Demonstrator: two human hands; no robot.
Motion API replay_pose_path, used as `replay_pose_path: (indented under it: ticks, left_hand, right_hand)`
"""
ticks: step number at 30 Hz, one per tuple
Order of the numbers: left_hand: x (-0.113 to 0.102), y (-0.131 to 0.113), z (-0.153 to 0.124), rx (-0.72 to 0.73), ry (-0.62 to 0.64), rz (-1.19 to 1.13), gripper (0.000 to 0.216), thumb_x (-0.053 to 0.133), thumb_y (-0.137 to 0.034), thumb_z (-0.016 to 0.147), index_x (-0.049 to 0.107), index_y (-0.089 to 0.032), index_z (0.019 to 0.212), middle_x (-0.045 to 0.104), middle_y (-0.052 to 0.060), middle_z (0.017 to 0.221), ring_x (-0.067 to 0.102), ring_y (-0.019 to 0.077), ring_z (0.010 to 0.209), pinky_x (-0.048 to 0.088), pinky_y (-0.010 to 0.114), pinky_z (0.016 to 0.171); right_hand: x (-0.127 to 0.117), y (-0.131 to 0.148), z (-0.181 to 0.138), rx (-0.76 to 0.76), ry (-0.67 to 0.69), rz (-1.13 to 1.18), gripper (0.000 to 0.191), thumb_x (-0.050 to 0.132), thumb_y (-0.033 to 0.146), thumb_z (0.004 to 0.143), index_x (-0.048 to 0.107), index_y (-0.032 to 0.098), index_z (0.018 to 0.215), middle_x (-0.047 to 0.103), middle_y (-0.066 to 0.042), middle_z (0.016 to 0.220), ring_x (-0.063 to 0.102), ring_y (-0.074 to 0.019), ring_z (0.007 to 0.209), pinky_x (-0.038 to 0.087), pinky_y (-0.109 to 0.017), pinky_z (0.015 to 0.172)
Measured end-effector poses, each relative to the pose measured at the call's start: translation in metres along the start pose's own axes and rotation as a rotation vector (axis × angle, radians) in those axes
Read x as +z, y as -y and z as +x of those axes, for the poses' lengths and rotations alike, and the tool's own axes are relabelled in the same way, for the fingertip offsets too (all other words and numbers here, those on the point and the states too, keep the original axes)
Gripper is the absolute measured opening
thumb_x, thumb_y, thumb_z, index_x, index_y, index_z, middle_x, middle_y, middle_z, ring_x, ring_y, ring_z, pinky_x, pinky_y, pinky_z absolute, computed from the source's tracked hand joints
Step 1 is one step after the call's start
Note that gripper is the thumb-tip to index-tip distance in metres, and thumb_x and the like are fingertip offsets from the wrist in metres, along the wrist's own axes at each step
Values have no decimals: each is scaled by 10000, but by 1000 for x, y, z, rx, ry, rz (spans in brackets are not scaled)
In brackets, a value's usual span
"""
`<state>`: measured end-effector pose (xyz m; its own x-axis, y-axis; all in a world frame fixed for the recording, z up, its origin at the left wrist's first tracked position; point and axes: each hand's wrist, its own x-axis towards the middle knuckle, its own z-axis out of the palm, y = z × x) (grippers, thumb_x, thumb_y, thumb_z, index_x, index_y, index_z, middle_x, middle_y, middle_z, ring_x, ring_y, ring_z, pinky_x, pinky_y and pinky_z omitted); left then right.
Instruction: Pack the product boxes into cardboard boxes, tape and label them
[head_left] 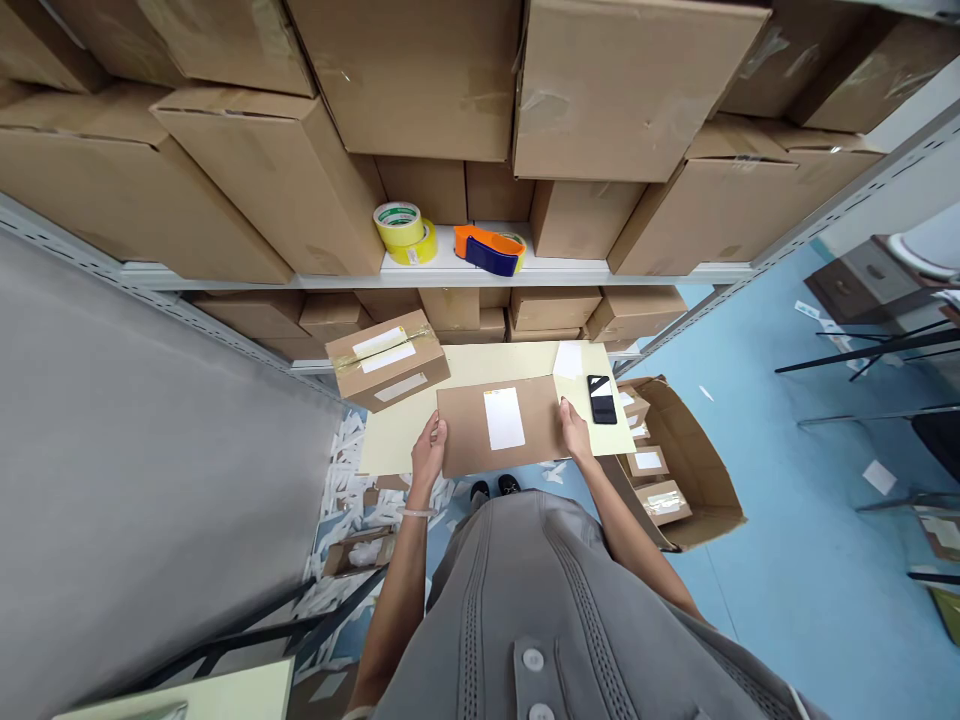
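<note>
A brown cardboard box (463, 432) with a white label (504, 418) on its face lies between my hands at the front of the cream tabletop (487, 358). My left hand (428, 452) grips its left edge, thumb on the near side. On the opposite edge, my right hand (574, 430) is closed in the same way. Behind and to the left sits a taped box (390, 360) with white labels, tilted in view. A black phone (601, 400) and a white sheet of paper (568, 359) lie to the right.
Cardboard boxes (427, 75) fill the shelves ahead. Yellow tape rolls (406, 233) and an orange and blue tape dispenser (489, 250) sit on the white shelf. An open carton (697, 470) with several labelled boxes stands at right. White paper scraps (349, 470) litter the floor at left.
</note>
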<state>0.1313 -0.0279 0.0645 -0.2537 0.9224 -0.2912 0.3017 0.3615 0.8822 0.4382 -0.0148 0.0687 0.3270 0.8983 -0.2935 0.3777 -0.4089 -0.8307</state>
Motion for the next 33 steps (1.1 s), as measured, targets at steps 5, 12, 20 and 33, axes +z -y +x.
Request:
replay_pose_path:
  ticks: [5, 12, 20, 33]
  left_hand:
    - [-4, -11, -8, -6, 5, -13, 648, 444, -648, 882, 537, -228, 1367, 502, 75, 1452, 544, 249, 1251, 391, 374, 1092]
    - [-1, -5, -10, 68, 83, -125, 644, 472, -601, 892, 538, -164, 1361, 475, 105, 1471, 395, 234, 1390, 285, 357, 1169]
    - [-20, 27, -40, -13, 250, -248, 628, 438, -620, 892, 541, -198, 1346, 530, 84, 1426, 484, 251, 1325, 392, 378, 1116]
    - [-16, 57, -32, -119, 399, -48, 676, 325, -674, 902, 470, -220, 1381, 493, 95, 1451, 444, 235, 1355, 443, 356, 1069]
  right_hand:
    - [-5, 2, -4, -45, -35, 60, 772, 283, 779, 842, 597, 247, 1305, 579, -54, 1367, 451, -293, 1330, 294, -441, 1137]
    - [-9, 0, -12, -46, -108, 139, 675, 301, 738, 856, 589, 250, 1223, 641, -53, 1254, 533, -267, 1211, 369, -378, 1056]
    - [-5, -36, -45, 19, -210, 181, 630, 317, 742, 851, 612, 223, 1053, 669, -69, 1131, 562, -266, 1128, 389, -376, 1018]
    - [9, -66, -84, 158, -294, 397, 734, 305, 759, 845, 675, 180, 1105, 668, -89, 1210, 570, -267, 1168, 392, -395, 1058]
